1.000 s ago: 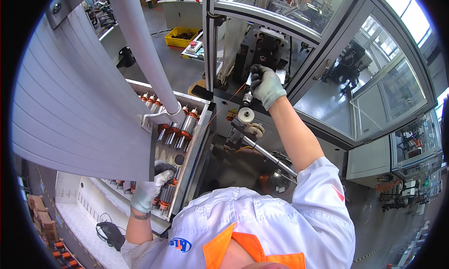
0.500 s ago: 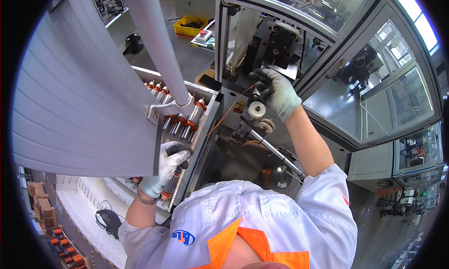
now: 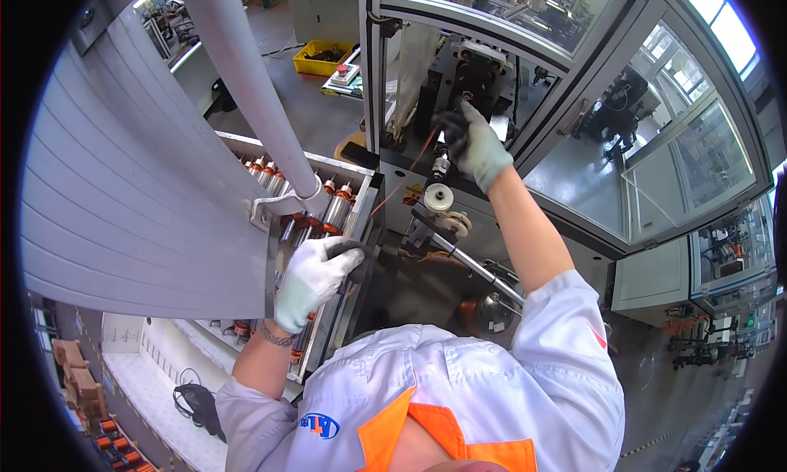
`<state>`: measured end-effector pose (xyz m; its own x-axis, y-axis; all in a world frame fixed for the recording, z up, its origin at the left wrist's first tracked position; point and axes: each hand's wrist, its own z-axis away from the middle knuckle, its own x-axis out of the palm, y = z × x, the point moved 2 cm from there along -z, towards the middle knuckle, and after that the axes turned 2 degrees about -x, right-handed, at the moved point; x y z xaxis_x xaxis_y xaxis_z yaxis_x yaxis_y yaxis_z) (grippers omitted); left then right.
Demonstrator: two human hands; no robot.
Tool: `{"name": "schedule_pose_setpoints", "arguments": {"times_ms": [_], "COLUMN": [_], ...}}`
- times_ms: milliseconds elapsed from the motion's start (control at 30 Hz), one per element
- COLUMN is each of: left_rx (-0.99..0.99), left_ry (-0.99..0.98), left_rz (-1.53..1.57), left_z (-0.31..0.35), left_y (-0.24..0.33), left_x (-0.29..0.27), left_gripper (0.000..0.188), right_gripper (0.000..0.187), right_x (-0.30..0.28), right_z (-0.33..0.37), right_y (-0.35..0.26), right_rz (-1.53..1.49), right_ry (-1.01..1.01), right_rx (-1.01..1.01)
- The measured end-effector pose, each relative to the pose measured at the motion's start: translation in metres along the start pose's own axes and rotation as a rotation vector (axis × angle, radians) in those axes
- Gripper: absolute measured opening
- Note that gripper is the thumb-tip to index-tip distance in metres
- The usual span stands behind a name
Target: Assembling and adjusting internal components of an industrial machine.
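A thin copper wire (image 3: 420,156) slants between my two gloved hands. Its upper part reaches the dark fingertips of my right hand (image 3: 475,140), which pinch it in front of the black machine head (image 3: 475,82). My left hand (image 3: 324,275) is closed above the near edge of a tray (image 3: 361,185); the wire runs down to its blackened fingers, where the very end is hidden. Steel and copper motor rotors (image 3: 338,209) lie in rows in that tray, partly under my left hand. Below my right hand are a metal fitting (image 3: 441,167) and a white pulley (image 3: 438,197).
A grey ribbed panel (image 3: 147,185) and a thick pole (image 3: 254,86) stand over the tray on the left. The machine's framed glass door (image 3: 631,136) swings out at right. A slanting metal rod (image 3: 475,267) crosses below. A yellow bin (image 3: 321,58) sits farther off.
My left hand has moved up and right, out over the tray's edge. My right hand has shifted slightly up and left towards the machine head. The wire between them now looks shorter.
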<state>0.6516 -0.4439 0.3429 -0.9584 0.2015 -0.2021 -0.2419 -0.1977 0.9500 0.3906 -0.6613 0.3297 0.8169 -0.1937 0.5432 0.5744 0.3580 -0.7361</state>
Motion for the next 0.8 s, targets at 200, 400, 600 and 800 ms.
{"name": "schedule_pose_setpoints", "arguments": {"times_ms": [200, 400, 600, 800], "left_rx": [-0.019, 0.006, -0.069, -0.002], "left_ry": [-0.011, -0.058, -0.108, -0.114], "left_rz": [-0.017, -0.201, -0.151, -0.133], "left_z": [-0.010, -0.014, -0.021, -0.030], "left_y": [0.001, 0.018, 0.017, 0.029], "left_x": [0.003, 0.005, 0.004, 0.007], "left_gripper": [0.020, 0.027, 0.028, 0.028], "right_gripper": [0.020, 0.019, 0.016, 0.011], "right_x": [0.006, 0.005, 0.003, -0.010], "right_z": [0.052, 0.037, 0.036, -0.018], "right_y": [0.006, 0.005, 0.004, -0.007], "right_rz": [0.115, 0.103, 0.139, 0.052], "right_ry": [-0.075, -0.053, -0.067, 0.066], "right_rx": [0.122, 0.100, 0.136, 0.034]}}
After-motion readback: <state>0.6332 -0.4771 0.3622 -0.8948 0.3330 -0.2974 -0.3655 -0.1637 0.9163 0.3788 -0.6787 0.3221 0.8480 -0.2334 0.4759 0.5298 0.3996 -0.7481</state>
